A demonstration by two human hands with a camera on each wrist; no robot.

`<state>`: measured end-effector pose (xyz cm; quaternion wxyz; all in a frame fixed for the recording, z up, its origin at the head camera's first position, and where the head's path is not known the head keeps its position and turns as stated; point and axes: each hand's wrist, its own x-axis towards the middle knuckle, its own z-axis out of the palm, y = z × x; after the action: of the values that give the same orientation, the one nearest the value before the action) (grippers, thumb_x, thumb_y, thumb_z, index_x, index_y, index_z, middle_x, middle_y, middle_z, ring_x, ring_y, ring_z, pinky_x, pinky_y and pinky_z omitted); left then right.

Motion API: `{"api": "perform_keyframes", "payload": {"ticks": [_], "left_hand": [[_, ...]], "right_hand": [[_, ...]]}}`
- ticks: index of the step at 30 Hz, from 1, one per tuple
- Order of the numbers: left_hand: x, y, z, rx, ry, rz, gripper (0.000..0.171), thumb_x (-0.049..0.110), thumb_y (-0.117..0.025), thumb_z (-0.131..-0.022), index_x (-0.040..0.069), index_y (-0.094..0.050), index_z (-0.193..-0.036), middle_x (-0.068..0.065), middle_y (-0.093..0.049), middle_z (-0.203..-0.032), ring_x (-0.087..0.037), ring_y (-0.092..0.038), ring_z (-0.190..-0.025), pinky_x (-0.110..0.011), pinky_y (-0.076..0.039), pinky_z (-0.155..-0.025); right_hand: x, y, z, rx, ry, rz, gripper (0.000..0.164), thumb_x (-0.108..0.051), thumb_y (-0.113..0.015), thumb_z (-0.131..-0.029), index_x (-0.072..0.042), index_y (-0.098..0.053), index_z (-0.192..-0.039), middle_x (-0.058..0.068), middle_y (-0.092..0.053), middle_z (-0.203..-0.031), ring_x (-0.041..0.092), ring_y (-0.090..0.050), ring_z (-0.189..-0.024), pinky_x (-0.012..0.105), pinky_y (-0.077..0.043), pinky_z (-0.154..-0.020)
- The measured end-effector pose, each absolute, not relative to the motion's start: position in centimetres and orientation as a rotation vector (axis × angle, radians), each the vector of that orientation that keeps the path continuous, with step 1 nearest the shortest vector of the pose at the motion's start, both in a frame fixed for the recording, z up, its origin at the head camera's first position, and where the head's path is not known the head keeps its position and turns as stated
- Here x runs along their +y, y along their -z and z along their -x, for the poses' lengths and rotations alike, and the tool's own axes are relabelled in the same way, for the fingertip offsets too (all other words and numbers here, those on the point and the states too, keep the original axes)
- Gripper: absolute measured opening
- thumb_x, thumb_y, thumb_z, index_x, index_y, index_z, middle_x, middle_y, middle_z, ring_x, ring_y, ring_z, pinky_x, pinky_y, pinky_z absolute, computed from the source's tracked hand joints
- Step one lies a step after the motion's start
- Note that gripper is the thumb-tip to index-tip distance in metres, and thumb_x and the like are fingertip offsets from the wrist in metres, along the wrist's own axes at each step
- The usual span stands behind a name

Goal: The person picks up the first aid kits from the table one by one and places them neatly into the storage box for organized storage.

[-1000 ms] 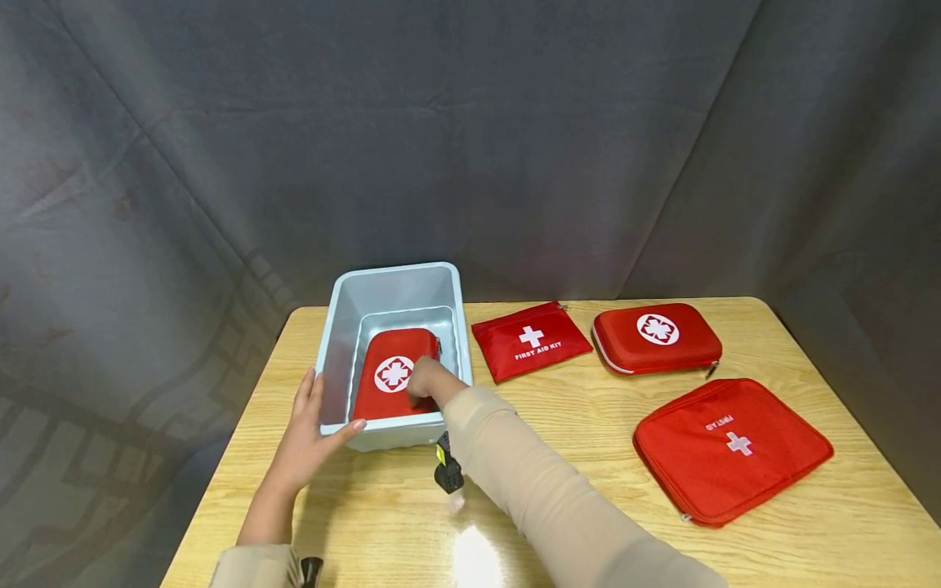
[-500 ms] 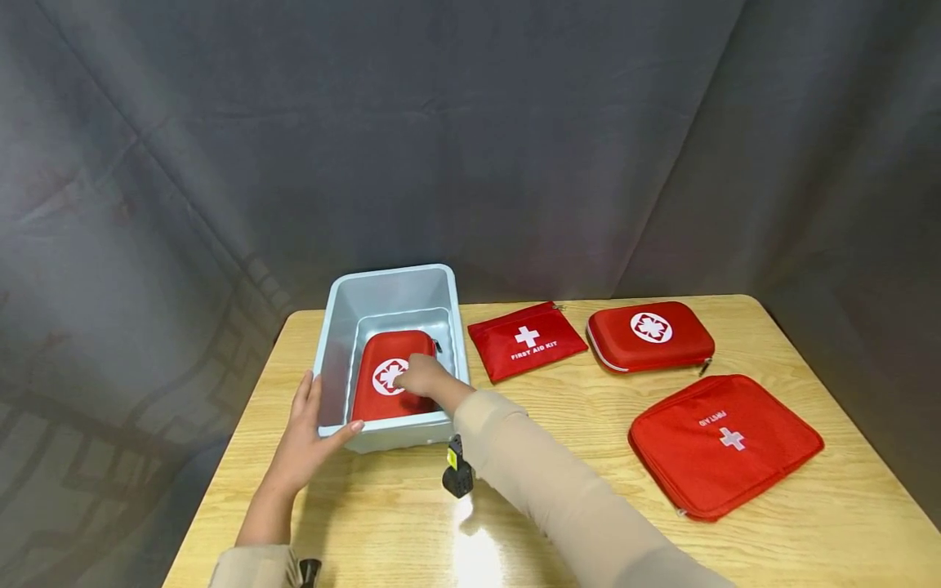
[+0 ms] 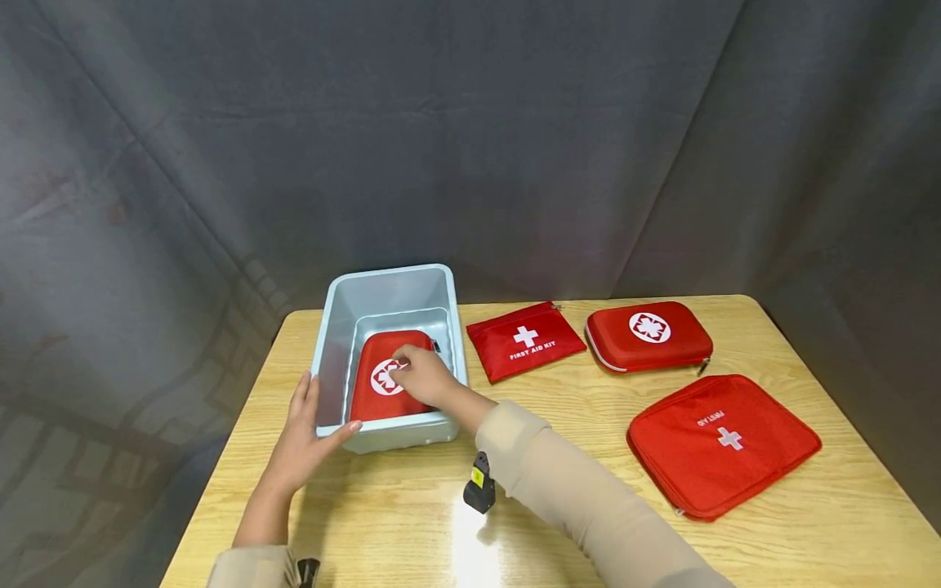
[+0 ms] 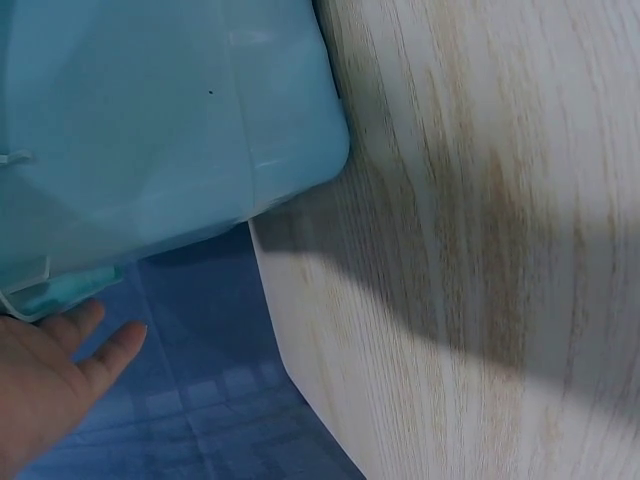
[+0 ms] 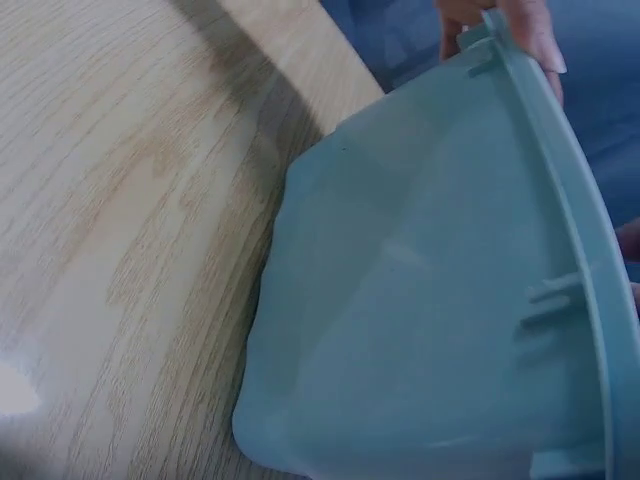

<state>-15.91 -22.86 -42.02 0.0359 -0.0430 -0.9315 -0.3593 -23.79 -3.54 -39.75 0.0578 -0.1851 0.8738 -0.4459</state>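
A pale blue-grey plastic bin (image 3: 338, 327) stands at the table's back left. In it lies a red hard first aid case (image 3: 378, 404) with a white round emblem. My left hand (image 3: 305, 445) holds the bin's near left corner, thumb over the front rim and fingers along the left side. My right hand (image 3: 425, 377) is inside the bin, over the right part of the case, its fingers loosely bent near the emblem. In the right wrist view, the bin's wall (image 5: 420, 270) hides most of that hand.
Right of the bin lie a flat red first aid pouch (image 3: 515, 359), a second red hard case (image 3: 625, 331) and a larger red soft bag (image 3: 706, 465) on the wooden table (image 3: 397, 523). A dark curtain (image 3: 470, 163) hangs behind.
My right hand has come up off the case's near right part, and its forearm has shifted right. The case stays in the bin; my left hand keeps its place.
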Motion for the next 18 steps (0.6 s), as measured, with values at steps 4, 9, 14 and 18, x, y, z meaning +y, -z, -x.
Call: {"api": "perform_keyframes", "payload": {"ticks": [4,9,14,18], "left_hand": [[-22.9,42.0,15.9,-2.857,1.119,0.129,0.095,0.039,-0.064,-0.074,-0.003,-0.006,-0.136,-0.013,0.005,-0.142,-0.039,-0.011,-0.124,-0.058,-0.021,-0.091],[-22.9,42.0,16.0,-2.839,1.142,0.134,0.095,0.037,-0.065,-0.074,-0.004,-0.006,-0.136,-0.013,0.004,-0.142,-0.039,-0.011,-0.124,-0.058,-0.021,-0.091],[-22.9,42.2,16.0,-2.824,1.149,0.141,0.095,0.036,-0.066,-0.073,-0.004,-0.007,-0.136,-0.014,0.003,-0.142,-0.038,-0.01,-0.125,-0.057,-0.02,-0.092],[-22.9,42.2,15.9,-2.816,1.145,0.143,0.095,0.035,-0.067,-0.073,-0.004,-0.008,-0.136,-0.014,0.002,-0.142,-0.038,-0.01,-0.125,-0.056,-0.019,-0.093]], "right_hand": [[-2.5,39.2,23.5,2.531,1.574,0.496,0.025,-0.009,-0.054,-0.082,0.001,-0.055,-0.106,0.01,-0.058,-0.102,0.019,-0.056,-0.091,0.024,-0.043,-0.075],[-1.0,38.8,23.1,2.413,1.722,0.482,0.021,-0.009,-0.054,-0.083,-0.001,-0.056,-0.102,0.009,-0.058,-0.099,0.018,-0.054,-0.088,0.024,-0.043,-0.073],[0.3,38.7,22.9,2.245,1.862,0.51,0.019,-0.007,-0.053,-0.084,0.002,-0.055,-0.1,0.009,-0.058,-0.091,0.022,-0.056,-0.082,0.027,-0.046,-0.071],[1.2,38.6,22.8,2.076,2.002,0.516,0.021,-0.002,-0.051,-0.084,0.009,-0.052,-0.102,0.019,-0.057,-0.09,0.031,-0.056,-0.083,0.035,-0.047,-0.073]]}}
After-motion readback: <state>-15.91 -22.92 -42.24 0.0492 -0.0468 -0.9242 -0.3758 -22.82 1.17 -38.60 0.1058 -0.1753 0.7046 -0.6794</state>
